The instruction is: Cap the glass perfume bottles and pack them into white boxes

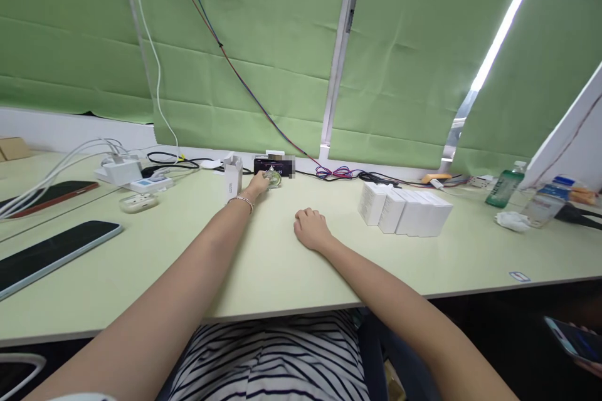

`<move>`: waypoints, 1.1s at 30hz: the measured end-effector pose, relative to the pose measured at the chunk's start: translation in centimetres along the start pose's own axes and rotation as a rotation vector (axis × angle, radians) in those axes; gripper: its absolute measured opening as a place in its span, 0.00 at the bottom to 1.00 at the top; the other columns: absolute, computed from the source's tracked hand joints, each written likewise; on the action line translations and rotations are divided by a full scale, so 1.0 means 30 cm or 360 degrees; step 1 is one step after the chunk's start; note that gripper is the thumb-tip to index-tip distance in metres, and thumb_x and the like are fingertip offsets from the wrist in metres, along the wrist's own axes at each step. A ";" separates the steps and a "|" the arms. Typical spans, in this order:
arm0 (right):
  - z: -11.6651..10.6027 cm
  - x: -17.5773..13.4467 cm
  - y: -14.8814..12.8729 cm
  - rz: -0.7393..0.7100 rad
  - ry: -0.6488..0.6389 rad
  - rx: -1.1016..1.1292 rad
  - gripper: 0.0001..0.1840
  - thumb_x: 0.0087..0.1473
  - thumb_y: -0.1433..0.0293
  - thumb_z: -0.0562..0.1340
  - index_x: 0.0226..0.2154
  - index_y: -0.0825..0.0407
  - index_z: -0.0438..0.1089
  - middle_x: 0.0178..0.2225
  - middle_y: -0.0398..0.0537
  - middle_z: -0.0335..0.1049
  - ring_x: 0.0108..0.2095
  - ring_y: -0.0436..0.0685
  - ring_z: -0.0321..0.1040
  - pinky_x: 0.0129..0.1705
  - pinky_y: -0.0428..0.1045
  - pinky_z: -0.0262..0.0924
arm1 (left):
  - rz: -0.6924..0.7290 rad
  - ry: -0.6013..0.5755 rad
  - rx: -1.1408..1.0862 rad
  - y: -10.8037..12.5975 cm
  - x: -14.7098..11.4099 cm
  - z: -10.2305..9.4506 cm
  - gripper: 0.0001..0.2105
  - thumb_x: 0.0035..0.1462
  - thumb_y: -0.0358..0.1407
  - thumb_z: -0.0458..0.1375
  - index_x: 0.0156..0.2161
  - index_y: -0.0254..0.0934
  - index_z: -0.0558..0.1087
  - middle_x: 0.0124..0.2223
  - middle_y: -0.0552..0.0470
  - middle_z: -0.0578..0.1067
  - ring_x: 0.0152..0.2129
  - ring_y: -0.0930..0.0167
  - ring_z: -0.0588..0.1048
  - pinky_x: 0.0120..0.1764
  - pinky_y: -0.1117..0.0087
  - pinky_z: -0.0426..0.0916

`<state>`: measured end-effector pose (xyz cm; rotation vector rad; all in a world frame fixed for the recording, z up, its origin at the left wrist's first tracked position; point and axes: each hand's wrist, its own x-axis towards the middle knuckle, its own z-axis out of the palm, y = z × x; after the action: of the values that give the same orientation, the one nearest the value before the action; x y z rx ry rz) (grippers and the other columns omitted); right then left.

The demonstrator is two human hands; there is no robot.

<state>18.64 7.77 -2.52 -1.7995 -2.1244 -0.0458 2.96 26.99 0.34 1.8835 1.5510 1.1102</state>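
Observation:
My left hand (pixel 258 184), with a bracelet at its wrist, reaches to the back of the table. Its fingers are closed on the side of a small, clear, yellowish-green glass bottle (pixel 273 178) that looks like a perfume bottle. Just left of that hand stands a white carton (pixel 232 178) with its top flaps open. Behind the bottle is a dark display (pixel 275 166) with lit characters, partly blurred out. My right hand (pixel 312 229) rests palm down on the tabletop, fingers loosely bent and holding nothing.
Right of my hands stands a row of white boxes (pixel 408 210). Farther right are a green bottle (pixel 506 185), crumpled tissue (pixel 512 221) and a blue-capped bottle (pixel 548 202). Phones (pixel 56 257), an earbud case (pixel 138 202) and chargers (pixel 120 169) lie left. Another person's phone (pixel 576 341) shows lower right.

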 end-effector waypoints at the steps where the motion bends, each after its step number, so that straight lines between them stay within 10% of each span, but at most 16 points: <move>1: 0.001 0.000 0.001 0.0007 0.0003 0.0025 0.17 0.56 0.67 0.47 0.45 0.53 0.62 0.47 0.56 0.62 0.48 0.62 0.57 0.48 0.57 0.50 | 0.0021 -0.0021 0.0000 -0.002 -0.016 -0.001 0.15 0.59 0.38 0.53 0.49 0.34 0.65 0.48 0.46 0.68 0.41 0.67 0.70 0.41 0.60 0.68; 12: 0.020 0.074 0.024 0.0199 0.0175 0.0609 0.32 0.49 0.63 0.57 0.54 0.56 0.48 0.53 0.61 0.56 0.52 0.63 0.55 0.50 0.59 0.50 | 0.0370 -0.0413 -0.0180 0.039 -0.278 0.003 0.10 0.54 0.34 0.55 0.42 0.36 0.68 0.41 0.47 0.73 0.38 0.64 0.71 0.42 0.61 0.66; 17: 0.032 0.149 0.055 0.0085 0.0166 0.1023 0.24 0.42 0.63 0.62 0.43 0.52 0.58 0.40 0.49 0.67 0.39 0.56 0.64 0.41 0.53 0.58 | 0.0428 -0.0560 -0.0254 0.078 -0.376 0.003 0.14 0.52 0.35 0.53 0.44 0.33 0.66 0.43 0.45 0.73 0.40 0.63 0.70 0.45 0.60 0.63; 33: 0.038 0.173 0.119 0.0109 0.0026 0.1766 0.17 0.36 0.74 0.62 0.32 0.52 0.59 0.30 0.40 0.64 0.31 0.49 0.62 0.38 0.47 0.57 | 0.0294 -0.0861 -0.0055 0.103 -0.430 -0.071 0.39 0.46 0.43 0.59 0.60 0.34 0.46 0.53 0.42 0.64 0.46 0.64 0.67 0.47 0.65 0.61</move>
<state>21.12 13.68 -2.82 -1.1427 -1.5149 0.9283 2.52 13.57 0.12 2.1069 1.0657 0.6097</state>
